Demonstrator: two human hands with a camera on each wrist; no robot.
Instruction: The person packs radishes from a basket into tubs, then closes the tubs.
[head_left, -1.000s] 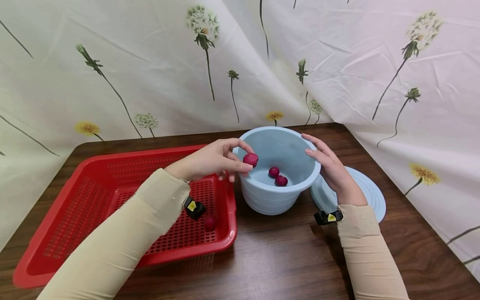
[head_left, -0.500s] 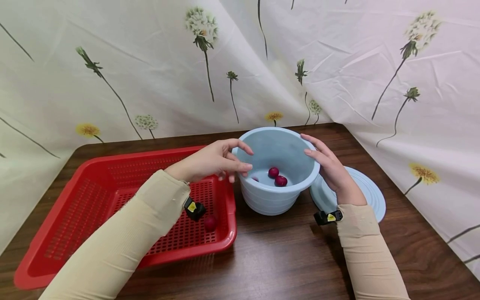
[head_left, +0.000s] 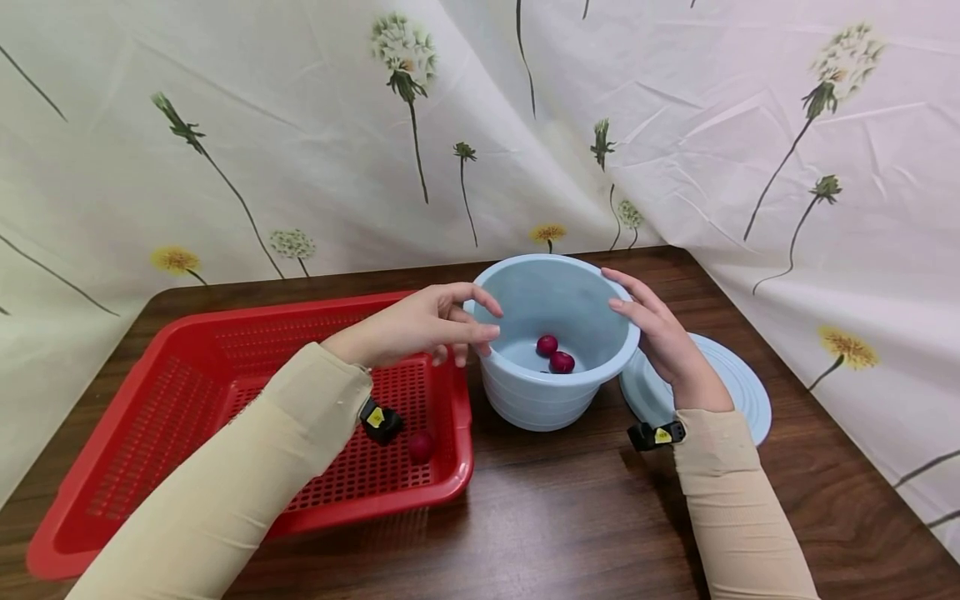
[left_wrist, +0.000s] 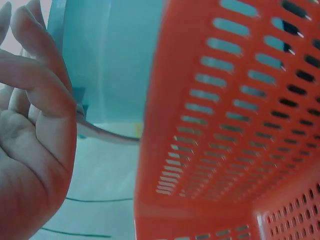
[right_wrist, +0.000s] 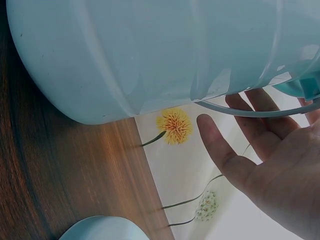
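A light blue bucket (head_left: pixel 536 400) stands on the wooden table, with two small, round, dark red plum-like fruits (head_left: pixel 562 362) visible at its bottom. Its near rim hides part of the inside. My left hand (head_left: pixel 431 321) hovers by the bucket's left rim, fingers loosely bent, thumb and forefinger apart, nothing between them. My right hand (head_left: pixel 663 333) holds the bucket's right rim; in the right wrist view some fingers (right_wrist: pixel 220 150) are outside, below the rim. Beneath my left wrist, another plum-like fruit (head_left: pixel 421 447) lies in the red perforated basket (head_left: pixel 450 487).
A light blue lid (head_left: pixel 738 383) lies on the table right of the bucket, partly under my right hand. The basket's right side stands close to the bucket. A flowered white cloth (head_left: pixel 315 150) hangs behind the table (head_left: pixel 555 508).
My left hand has let go of a plum-like fruit, which dropped into the bucket and is now out of sight behind the near rim. That hand has drawn slightly left. My right hand stays put.
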